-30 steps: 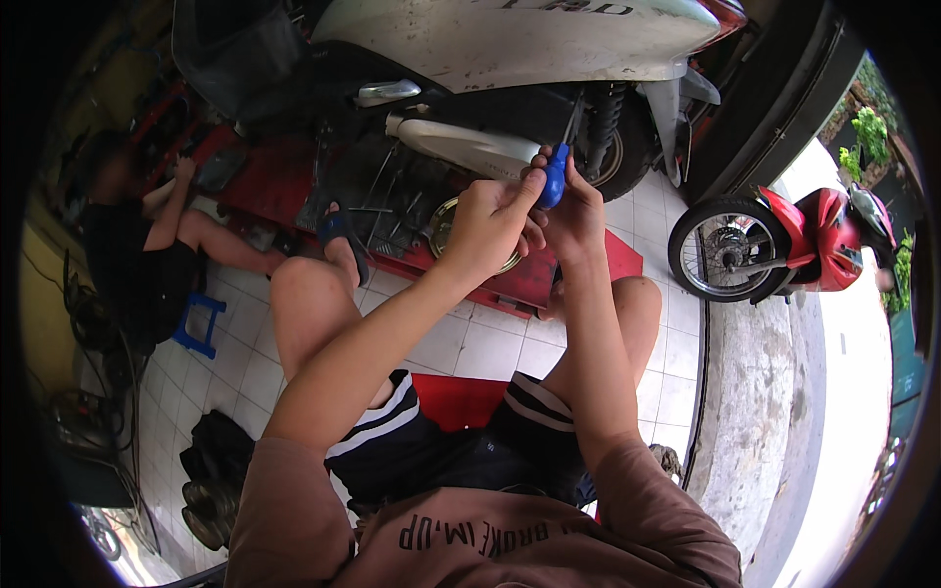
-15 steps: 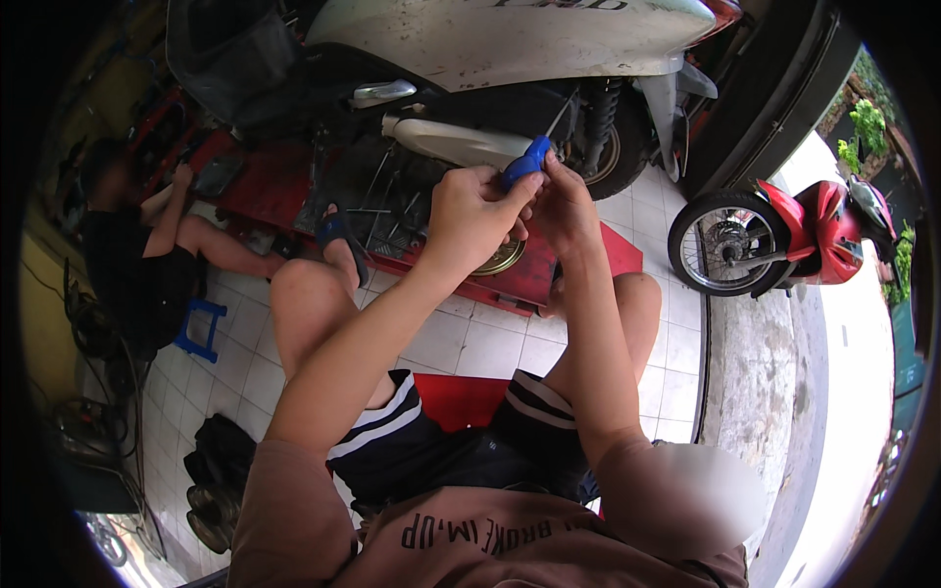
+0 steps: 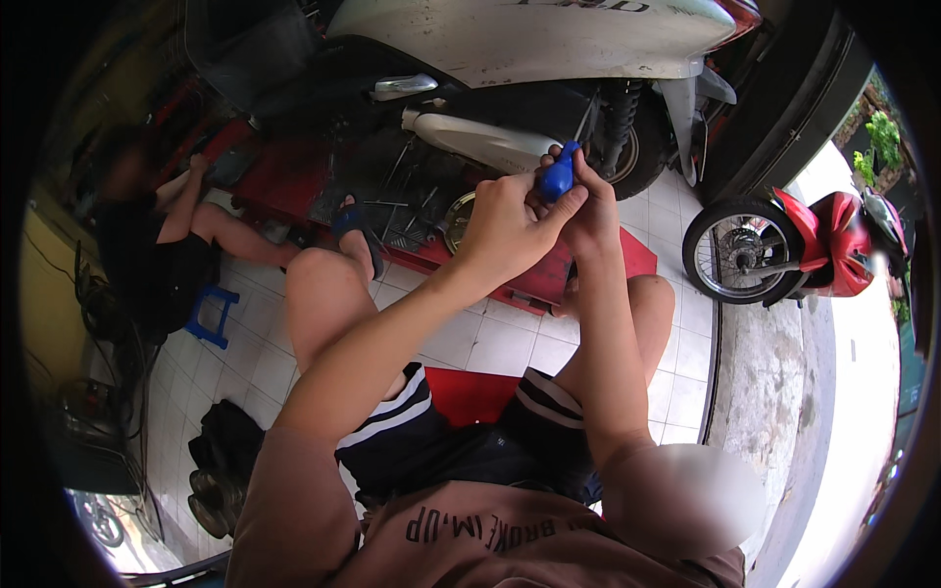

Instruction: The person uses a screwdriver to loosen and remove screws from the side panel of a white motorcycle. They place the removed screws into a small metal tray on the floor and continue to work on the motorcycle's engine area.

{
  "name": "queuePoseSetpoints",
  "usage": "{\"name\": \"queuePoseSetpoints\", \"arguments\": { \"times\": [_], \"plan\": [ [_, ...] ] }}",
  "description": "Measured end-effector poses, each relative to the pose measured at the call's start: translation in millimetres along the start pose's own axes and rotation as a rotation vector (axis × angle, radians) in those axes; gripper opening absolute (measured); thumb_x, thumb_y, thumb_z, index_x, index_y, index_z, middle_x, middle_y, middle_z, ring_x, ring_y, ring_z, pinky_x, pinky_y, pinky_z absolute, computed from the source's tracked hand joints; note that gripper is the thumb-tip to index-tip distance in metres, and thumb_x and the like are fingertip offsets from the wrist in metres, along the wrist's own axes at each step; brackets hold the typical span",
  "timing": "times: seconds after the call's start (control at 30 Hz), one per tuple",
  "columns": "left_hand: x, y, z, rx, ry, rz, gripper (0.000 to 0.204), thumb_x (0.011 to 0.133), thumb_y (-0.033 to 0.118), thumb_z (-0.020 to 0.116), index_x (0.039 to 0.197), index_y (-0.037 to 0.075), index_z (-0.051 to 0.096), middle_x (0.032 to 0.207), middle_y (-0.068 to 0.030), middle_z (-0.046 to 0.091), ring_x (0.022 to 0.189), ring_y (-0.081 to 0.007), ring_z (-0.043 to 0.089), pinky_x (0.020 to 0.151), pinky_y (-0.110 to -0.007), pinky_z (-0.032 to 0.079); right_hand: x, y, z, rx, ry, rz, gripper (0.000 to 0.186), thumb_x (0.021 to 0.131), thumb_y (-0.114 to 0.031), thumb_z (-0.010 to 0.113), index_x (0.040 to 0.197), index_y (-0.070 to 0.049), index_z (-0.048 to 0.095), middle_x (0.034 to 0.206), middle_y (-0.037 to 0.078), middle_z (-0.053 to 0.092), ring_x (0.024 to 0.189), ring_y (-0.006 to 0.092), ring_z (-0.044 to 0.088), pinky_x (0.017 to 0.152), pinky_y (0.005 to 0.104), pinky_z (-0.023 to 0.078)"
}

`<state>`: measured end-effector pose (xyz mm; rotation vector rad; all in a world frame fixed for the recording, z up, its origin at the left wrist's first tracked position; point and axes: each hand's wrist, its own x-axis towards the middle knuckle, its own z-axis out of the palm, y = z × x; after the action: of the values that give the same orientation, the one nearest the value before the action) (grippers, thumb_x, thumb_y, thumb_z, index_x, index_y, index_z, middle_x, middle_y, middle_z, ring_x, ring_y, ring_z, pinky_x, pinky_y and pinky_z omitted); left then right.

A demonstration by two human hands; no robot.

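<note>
A blue-handled screwdriver [image 3: 557, 180] is held up between my two hands, in front of the scooter's side. Its thin metal shaft points up and away, toward the rear shock absorber. My left hand [image 3: 515, 218] is closed, with the thumb against the handle's butt end and the other fingers tucked behind. My right hand [image 3: 594, 208] is closed around the handle from the right, fingertips near its neck. A white scooter [image 3: 529, 49] stands beyond, its pale engine cover [image 3: 480, 140] just behind the hands. I cannot tell whether the screwdriver's tip touches the scooter.
Below the scooter lies a red lift platform [image 3: 635, 259] with loose tools and a gold-coloured round part [image 3: 457, 221]. At the left a co-worker [image 3: 137, 220] sits near a blue stool [image 3: 212, 318]. A red motorcycle [image 3: 833, 240] stands at the right, by the doorway.
The screwdriver's handle has turned, its rounded butt now facing me more. The whole scene has shifted slightly right and down in the picture. Both hands keep hold.
</note>
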<state>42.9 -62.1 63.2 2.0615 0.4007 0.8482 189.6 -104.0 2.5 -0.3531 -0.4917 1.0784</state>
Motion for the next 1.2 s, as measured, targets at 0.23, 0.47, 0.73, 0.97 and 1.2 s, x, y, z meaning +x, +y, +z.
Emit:
{"name": "queuePoseSetpoints", "arguments": {
  "times": [0.23, 0.47, 0.73, 0.97, 1.2],
  "plan": [
    [1, -17, -7, 0.474, 0.140, 0.297, 0.027, 0.081, 0.021, 0.070, 0.083, -0.005, 0.062, 0.072, -0.0180, 0.058, 0.062, -0.0327, 0.062, 0.058, -0.039, 0.050, 5, 5, 3, -0.227, 0.198, -0.010, 0.028, 0.094, -0.030, 0.056, 0.098, -0.002, 0.058, 0.086, 0.005, 0.063, 0.079, 0.0129, 0.059, 0.074, 0.0286, 0.048],
    [-5, -19, -7, 0.503, 0.123, 0.426, 0.037, 0.082, 0.025, 0.069, 0.099, -0.007, 0.059, 0.076, -0.0157, 0.056, 0.069, -0.0343, 0.062, 0.063, -0.040, 0.051, -1, 2, 8, -0.239, 0.143, -0.051, 0.027, 0.092, -0.026, 0.059, 0.099, -0.001, 0.059, 0.090, 0.007, 0.064, 0.084, 0.0170, 0.061, 0.080, 0.0325, 0.048],
    [0, -18, -4, -0.098, 0.068, -0.043, 0.044, 0.083, 0.034, 0.071, 0.070, -0.007, 0.061, 0.054, -0.0135, 0.057, 0.048, -0.0166, 0.057, 0.049, -0.032, 0.042, 0, 7, 2, -0.087, 0.044, -0.035, 0.028, 0.093, -0.025, 0.056, 0.106, -0.001, 0.056, 0.096, 0.009, 0.063, 0.088, 0.0185, 0.060, 0.082, 0.0349, 0.049],
    [3, -15, -22, 0.435, 0.067, 0.339, 0.028, 0.075, 0.018, 0.074, 0.083, -0.003, 0.059, 0.078, -0.0172, 0.059, 0.072, -0.0351, 0.062, 0.066, -0.042, 0.049, -1, 2, 4, -0.231, 0.167, -0.015, 0.029, 0.094, -0.026, 0.056, 0.102, 0.002, 0.057, 0.086, 0.007, 0.064, 0.075, 0.0141, 0.061, 0.070, 0.0269, 0.050],
    [8, -17, -19, 0.568, 0.060, 0.654, 0.029, 0.077, 0.013, 0.070, 0.095, -0.002, 0.054, 0.089, -0.0148, 0.057, 0.074, -0.0320, 0.062, 0.067, -0.039, 0.052, 0, -4, 12, -0.364, 0.235, -0.093, 0.026, 0.091, -0.027, 0.061, 0.091, -0.001, 0.059, 0.075, 0.003, 0.059, 0.071, 0.0122, 0.060, 0.063, 0.0268, 0.048]
  ]
}}
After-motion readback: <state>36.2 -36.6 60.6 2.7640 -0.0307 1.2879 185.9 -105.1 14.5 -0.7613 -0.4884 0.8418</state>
